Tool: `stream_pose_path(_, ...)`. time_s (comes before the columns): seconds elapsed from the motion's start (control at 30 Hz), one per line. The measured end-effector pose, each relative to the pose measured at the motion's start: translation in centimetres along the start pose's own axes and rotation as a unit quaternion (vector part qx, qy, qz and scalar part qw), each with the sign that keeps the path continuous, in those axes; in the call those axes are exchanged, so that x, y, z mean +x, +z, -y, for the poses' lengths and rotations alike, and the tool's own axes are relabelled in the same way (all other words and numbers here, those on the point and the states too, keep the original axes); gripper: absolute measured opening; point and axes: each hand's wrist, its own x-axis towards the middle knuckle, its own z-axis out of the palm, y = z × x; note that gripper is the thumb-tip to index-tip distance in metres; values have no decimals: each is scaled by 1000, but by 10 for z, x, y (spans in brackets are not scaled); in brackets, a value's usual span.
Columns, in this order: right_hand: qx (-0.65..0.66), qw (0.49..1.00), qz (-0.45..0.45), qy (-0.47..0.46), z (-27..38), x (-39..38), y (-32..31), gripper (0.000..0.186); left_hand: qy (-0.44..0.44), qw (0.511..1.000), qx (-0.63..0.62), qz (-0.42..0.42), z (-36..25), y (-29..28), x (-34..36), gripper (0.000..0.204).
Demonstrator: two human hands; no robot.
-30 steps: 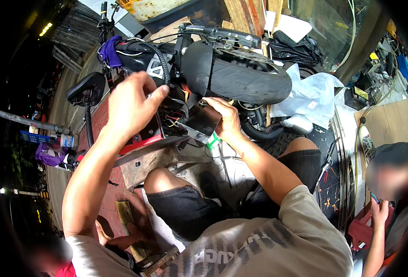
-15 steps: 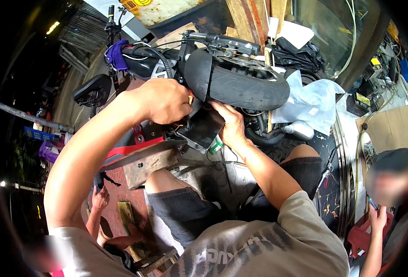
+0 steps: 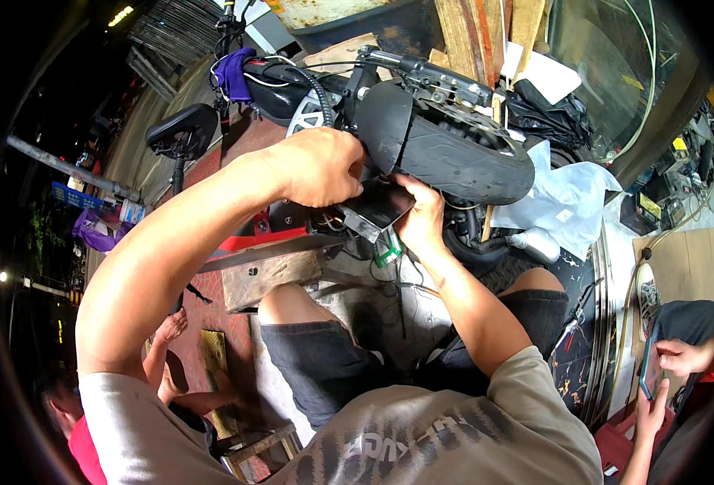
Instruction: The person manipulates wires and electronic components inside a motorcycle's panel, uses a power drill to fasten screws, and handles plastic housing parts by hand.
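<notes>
My left hand point(image 3: 325, 168) is closed at the underside of a tipped two-wheeled vehicle, fingers bent over something among the cables that I cannot make out. My right hand point(image 3: 422, 212) grips a black rectangular box point(image 3: 369, 214) just below the tyre point(image 3: 466, 166) and its black mudguard point(image 3: 380, 121). Under my left forearm shows a red body panel point(image 3: 268, 224), with a worn wooden block point(image 3: 264, 283) below it. A green-and-white object point(image 3: 388, 250) lies just under the box.
Planks point(image 3: 470, 40), black plastic point(image 3: 547, 113) and a translucent bag point(image 3: 567, 198) surround the wheel. Clutter and cardboard point(image 3: 680, 250) are at the right. Another person point(image 3: 664, 404) holds a phone point(image 3: 646, 364) there; another point(image 3: 78, 428) is at lower left. A purple cloth point(image 3: 232, 73) hangs on the handlebar.
My left hand has moved right and down from above the vehicle to beside the box, its fingers now curled. The person at right has lowered their head and brought both hands to the phone.
</notes>
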Motion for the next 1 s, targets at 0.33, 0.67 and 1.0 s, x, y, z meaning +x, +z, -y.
stream_pose_path(0.33,30,972,144,182,7,8,0,41,113,973,19,-200,9,33,-35,39)
stream_pose_path(0.67,2,965,99,242,43,17,-2,55,202,935,109,-272,17,37,-54,61)
stream_pose_path(1.0,98,978,63,171,30,7,7,54,201,910,129,-339,40,57,-51,47)
